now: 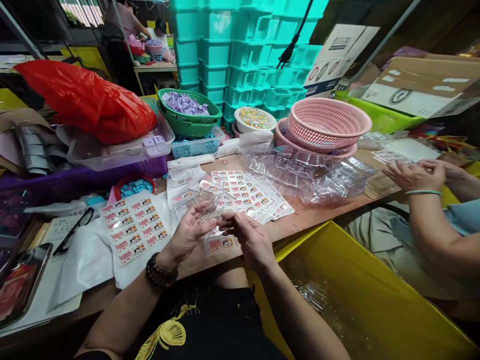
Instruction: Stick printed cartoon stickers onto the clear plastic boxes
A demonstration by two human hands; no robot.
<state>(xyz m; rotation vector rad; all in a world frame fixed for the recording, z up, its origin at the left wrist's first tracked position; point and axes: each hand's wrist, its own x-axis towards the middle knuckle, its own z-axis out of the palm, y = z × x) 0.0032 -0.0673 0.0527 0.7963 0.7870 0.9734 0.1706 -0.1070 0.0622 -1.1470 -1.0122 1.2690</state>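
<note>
Over the table's front edge my left hand (190,231) pinches a small clear plastic case (210,209) between thumb and fingers. My right hand (250,239) is closed at the case's right side, its fingertips bent together; whether they grip the case or some small piece is hidden. Just below the hands lies a printed sticker piece (221,243) with a cat picture. Beyond them, sheets of cat stickers (240,192) are spread out, with more clear cases (182,196) at their left. Another sticker sheet (137,225) rests on white paper left of my left wrist.
Clear plastic trays (311,175) are heaped at the back right, before pink baskets (330,125). A yellow bin (375,280) with clear pieces stands at my right. Eyeglasses (75,230) and a phone (24,280) lie left. A co-worker's hands (416,175) are at far right.
</note>
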